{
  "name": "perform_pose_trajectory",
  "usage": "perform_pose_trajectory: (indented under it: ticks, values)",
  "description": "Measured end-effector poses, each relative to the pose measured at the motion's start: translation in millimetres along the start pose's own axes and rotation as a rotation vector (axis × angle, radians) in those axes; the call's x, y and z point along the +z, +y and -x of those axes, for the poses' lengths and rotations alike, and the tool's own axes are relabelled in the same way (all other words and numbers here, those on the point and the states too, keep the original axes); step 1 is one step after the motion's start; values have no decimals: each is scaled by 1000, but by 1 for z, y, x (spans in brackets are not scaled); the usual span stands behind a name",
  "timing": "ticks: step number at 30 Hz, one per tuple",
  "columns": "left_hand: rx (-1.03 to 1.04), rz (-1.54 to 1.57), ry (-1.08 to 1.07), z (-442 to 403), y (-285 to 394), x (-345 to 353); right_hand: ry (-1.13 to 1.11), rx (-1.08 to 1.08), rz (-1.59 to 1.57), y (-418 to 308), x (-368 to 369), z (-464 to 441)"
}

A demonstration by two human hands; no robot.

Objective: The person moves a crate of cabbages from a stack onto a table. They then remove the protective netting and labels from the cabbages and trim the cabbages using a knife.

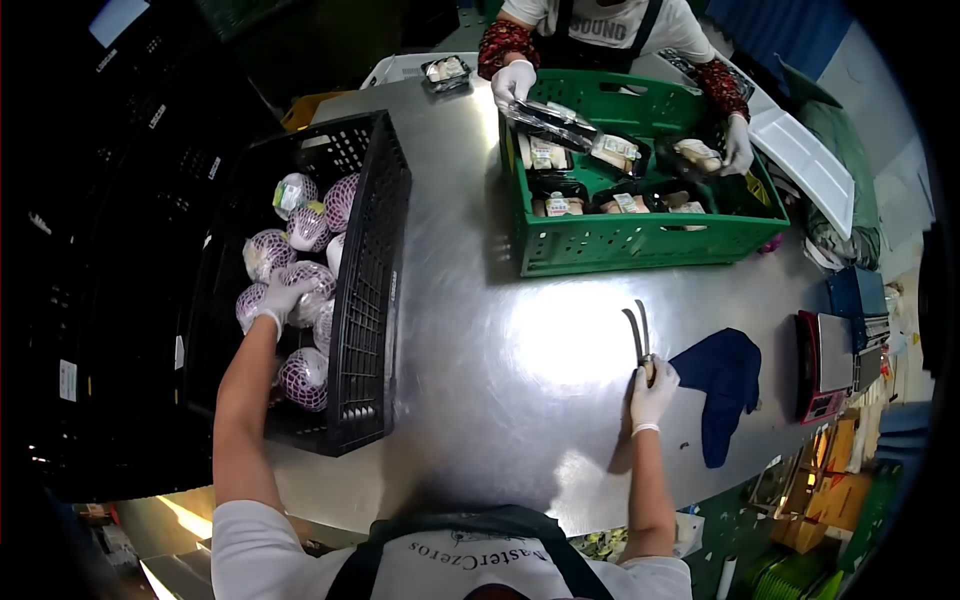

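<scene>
My gloved left hand (pixel 283 298) reaches into a black crate (pixel 372 290), its fingers curled against a round piece of produce (pixel 312 278) wrapped in film and a pale purple foam net. Several similar netted balls surround it, one of them (pixel 304 378) nearer to me. Their exact kind is hidden by the wrapping. Over the metal table, my gloved right hand (pixel 653 395) is closed on the light brown handle of a curved-blade tool (pixel 641 338). Two thin dark curved shapes extend from it, away from me. Beside that hand lies a dark blue cloth (pixel 728 375).
Across the metal table (pixel 460 350), a co-worker's gloved hands (pixel 514 82) handle black trays of packed food in a green crate (pixel 650 245). One packed tray (pixel 446 73) lies at the far edge. A red scale (pixel 822 365) stands right; dark stacked crates (pixel 110 250) rise left.
</scene>
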State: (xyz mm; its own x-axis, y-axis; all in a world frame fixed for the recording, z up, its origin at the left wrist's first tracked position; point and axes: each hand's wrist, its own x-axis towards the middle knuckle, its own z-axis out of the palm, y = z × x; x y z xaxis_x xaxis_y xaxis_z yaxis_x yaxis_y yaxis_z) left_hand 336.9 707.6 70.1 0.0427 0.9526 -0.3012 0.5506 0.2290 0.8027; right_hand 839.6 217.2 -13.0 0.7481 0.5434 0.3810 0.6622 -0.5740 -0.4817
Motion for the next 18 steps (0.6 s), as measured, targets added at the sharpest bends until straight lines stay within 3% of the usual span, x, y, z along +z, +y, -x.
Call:
perform_pose_trajectory:
  ticks: [3,6,7,9,10,11,14,18]
  values:
    - [-106,34,-7,38,41,-5,47,-98,57,59,-13,-21]
    - [-175,242,-180,54,59,-26,64,124,51,116,-34,-35]
    - [-22,388,-269,6,9,-44,53,184,84,126,-42,-37]
    - [1,528,-233,36,35,-56,32,212,117,135,-52,-36]
    - [-52,565,-97,65,60,-60,47,189,115,140,-50,-34]
    - [-1,625,-134,72,64,-70,53,189,122,140,-48,-30]
    - [197,572,-38,131,103,-82,75,217,135,123,-45,-18]
    - [550,512,-86,215,141,-60,88,207,224,96,-45,3]
